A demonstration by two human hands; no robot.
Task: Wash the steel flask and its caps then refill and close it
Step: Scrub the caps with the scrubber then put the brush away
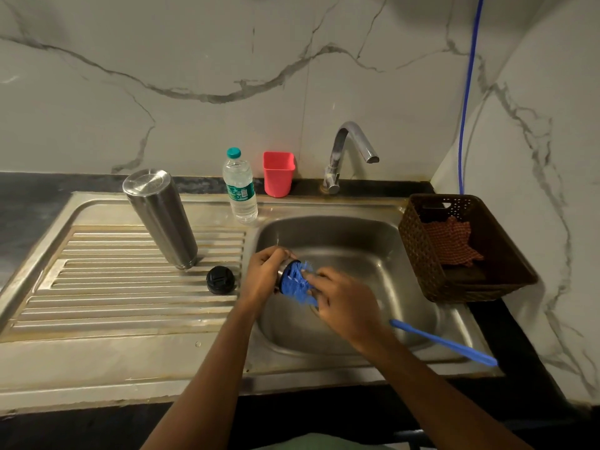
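Head cam: left hand [264, 277] is gripping the steel cap [283, 269] over the sink [357, 228], and right hand [344, 300] is pinching the brush [297, 280] by its bristles. Flask [160, 219] is standing at 10 o'clock, black cap [221, 279] at 9. I'd be rotating the steel cap while scrubbing.

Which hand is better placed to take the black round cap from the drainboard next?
Probably the left hand: it is nearer the black round cap, though it holds the small steel cap. The right hand grips the blue brush.
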